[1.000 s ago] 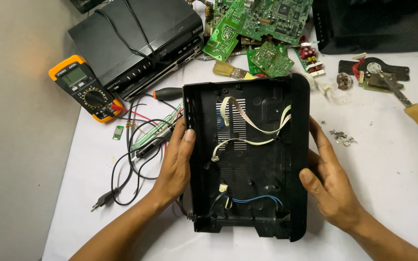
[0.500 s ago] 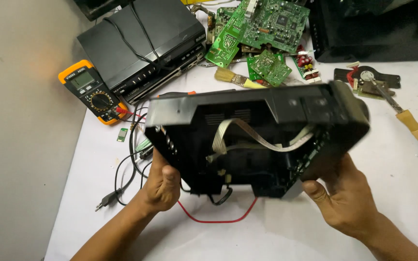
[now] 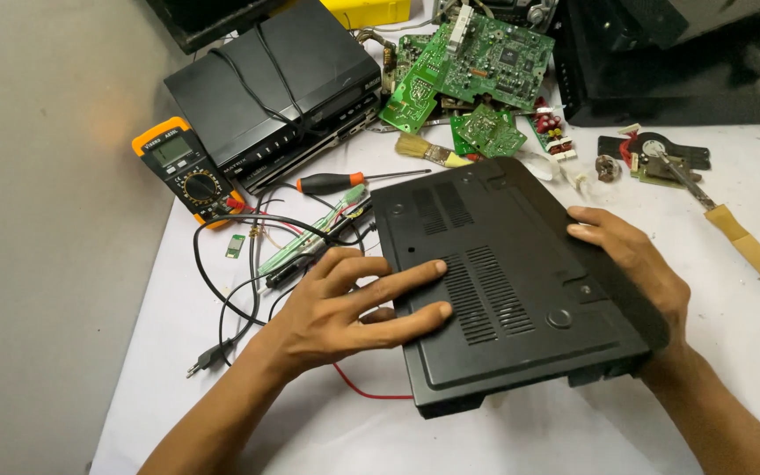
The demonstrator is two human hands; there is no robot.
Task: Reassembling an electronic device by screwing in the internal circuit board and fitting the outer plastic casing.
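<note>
Black plastic casing (image 3: 507,281) lying flat on the white table (image 3: 503,440), vented side up, slightly skewed, near the middle of the view. Left hand (image 3: 345,308) laid palm-down over the casing's left edge, fingers (image 3: 402,280) spread and stretched across the vent slots, gripping nothing. Right hand (image 3: 635,264) cupped over the casing's right edge, fingers close together and curled down along the side, thumb hidden. Red wire (image 3: 367,391) trailing out from under the casing's near left corner. Just left of the casing, a tangle of black cables (image 3: 222,281) ending in a plug (image 3: 208,359), with a screwdriver (image 3: 336,182) beyond them. Orange multimeter (image 3: 185,169) farther left, touching a black player unit (image 3: 274,84). Green circuit boards (image 3: 468,66) heaped behind the casing, a small brush (image 3: 428,151) just before them. Soldering iron (image 3: 732,230) well to the right
</note>
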